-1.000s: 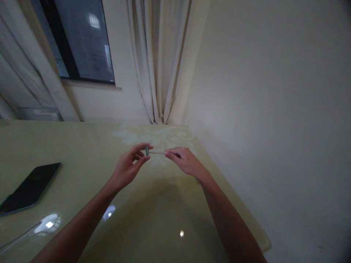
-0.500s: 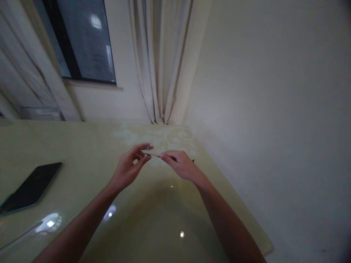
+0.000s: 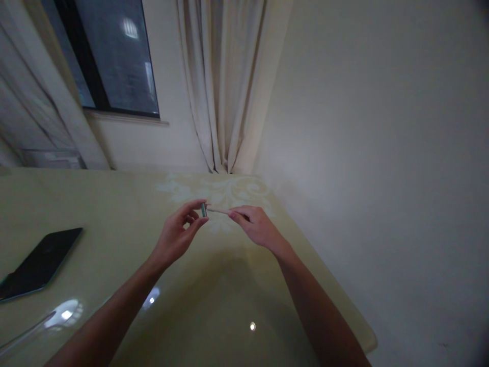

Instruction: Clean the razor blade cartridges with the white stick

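Observation:
Between the thumb and fingertips of my left hand [image 3: 179,232] a small, narrow piece with a greenish-grey face [image 3: 204,209] is held upright. Its exact kind is too small to make out. My right hand [image 3: 256,227] is closed on a thin, pale stick [image 3: 218,210], pinched near its right part, the rest hidden under the fingers. The stick's left end points at the small piece and appears to touch or nearly touch it. Both hands hover above the far part of the table [image 3: 214,285].
A dark, flat tablet-like device [image 3: 44,262] lies on the table at the left. Nearer, at the lower left, is a thin pale cable or rod [image 3: 26,334]. A wall [image 3: 362,153] borders the table on the right; a curtain [image 3: 219,92] hangs behind it.
The stick's left end has drawn back to the right, from across the left fingers to the small piece's side. My right hand shifted slightly right; the small piece now shows more of its face.

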`<state>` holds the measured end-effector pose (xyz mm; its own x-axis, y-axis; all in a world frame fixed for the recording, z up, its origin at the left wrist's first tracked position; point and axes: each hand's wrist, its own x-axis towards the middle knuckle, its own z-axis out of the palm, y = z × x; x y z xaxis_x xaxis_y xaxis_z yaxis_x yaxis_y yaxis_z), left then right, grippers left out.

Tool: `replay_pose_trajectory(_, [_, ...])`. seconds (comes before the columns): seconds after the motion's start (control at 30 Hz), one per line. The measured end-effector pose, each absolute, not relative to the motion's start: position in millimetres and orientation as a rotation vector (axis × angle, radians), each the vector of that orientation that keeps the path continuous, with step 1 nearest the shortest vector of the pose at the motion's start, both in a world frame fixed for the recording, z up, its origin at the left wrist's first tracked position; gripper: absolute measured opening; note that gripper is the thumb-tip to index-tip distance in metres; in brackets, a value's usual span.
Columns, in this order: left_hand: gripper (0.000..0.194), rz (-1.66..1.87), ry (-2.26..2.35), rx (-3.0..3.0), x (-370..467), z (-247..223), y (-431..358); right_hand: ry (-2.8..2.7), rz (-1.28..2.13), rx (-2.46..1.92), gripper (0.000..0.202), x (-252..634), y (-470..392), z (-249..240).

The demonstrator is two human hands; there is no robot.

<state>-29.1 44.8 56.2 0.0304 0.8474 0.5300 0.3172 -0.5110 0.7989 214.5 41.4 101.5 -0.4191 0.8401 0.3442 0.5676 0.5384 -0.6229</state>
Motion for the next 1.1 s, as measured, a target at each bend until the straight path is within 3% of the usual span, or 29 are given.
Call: replay_pose_trajectory(1.1, [0.041, 1.553, 1.160, 1.874, -26.4, 60.0, 39.3, -2.086, 0.616, -1.096, 0.038, 212.6, 39.3, 104.1])
